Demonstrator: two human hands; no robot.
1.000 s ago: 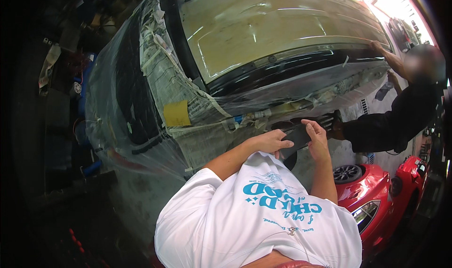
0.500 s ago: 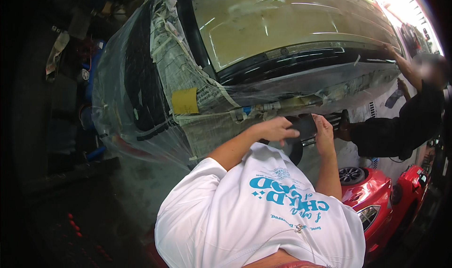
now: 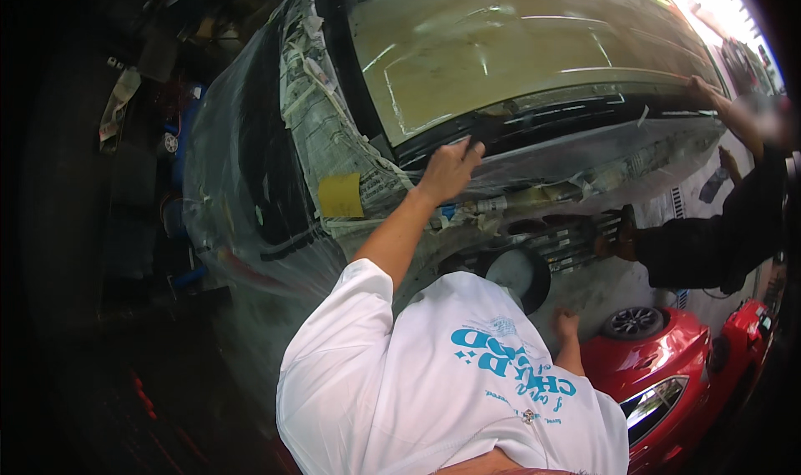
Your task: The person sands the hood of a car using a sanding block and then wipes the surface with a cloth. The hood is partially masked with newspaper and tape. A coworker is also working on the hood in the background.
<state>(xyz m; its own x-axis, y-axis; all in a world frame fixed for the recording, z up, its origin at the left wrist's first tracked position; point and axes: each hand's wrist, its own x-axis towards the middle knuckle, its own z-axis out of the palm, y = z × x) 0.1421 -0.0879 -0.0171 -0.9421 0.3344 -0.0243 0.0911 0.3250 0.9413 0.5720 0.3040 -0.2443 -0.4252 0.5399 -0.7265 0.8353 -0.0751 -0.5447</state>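
Note:
My left hand (image 3: 450, 173) is closed on a dark sheet (image 3: 474, 144) that looks like sandpaper. It reaches to the black roof edge (image 3: 542, 135) of a vehicle, just above the plastic film. Most of the sheet is hard to make out against the black paint. Down beside my body, my right hand (image 3: 567, 321) has its fingers curled, with nothing visible in them. The vehicle's roof panel (image 3: 501, 41) is dull yellowish, with wet-looking shine. Newspaper masking (image 3: 321, 141) and a yellow sheet (image 3: 340, 196) cover the body next to my left forearm.
A round bucket (image 3: 519, 276) stands on the floor in front of me, near a dark slatted surface (image 3: 584, 246). At right, a co-worker in dark clothes (image 3: 701, 246) has a hand on the roof's edge. Red cars (image 3: 651, 350) stand at the lower right.
My left hand has moved up and forward to the black roof edge, now with the dark sheet. My right hand has let go of that sheet and dropped to my side.

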